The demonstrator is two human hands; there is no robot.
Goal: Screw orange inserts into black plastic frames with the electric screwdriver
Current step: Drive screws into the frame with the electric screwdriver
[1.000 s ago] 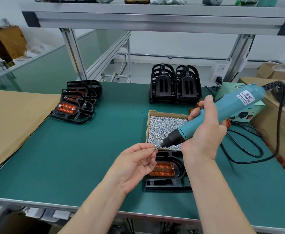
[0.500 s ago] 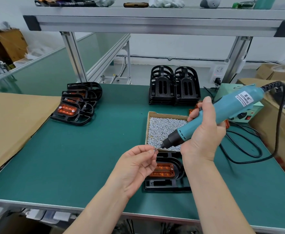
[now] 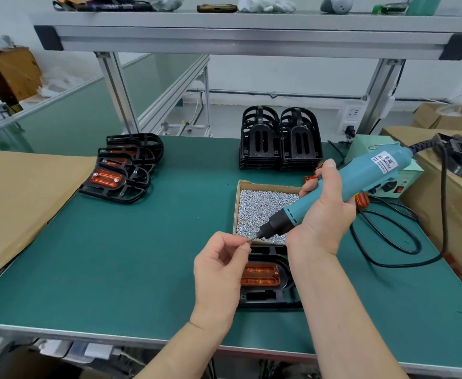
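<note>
Screwdriver (image 3: 361, 179) is held up off the surface (image 3: 142, 255), with the right hand (image 3: 325, 212) wrapped round its teal body and the tip angled down-left. The left hand (image 3: 221, 263) pinches something tiny right at that tip, too small to say for sure what. Under both hands a black frame (image 3: 268, 296) lies flat with an orange insert (image 3: 261, 274) sitting in it, just in front of the box (image 3: 262, 206) of screws. More frames with inserts (image 3: 123, 170) fan out far left, and two bare stacks (image 3: 280, 140) stand at the back.
</note>
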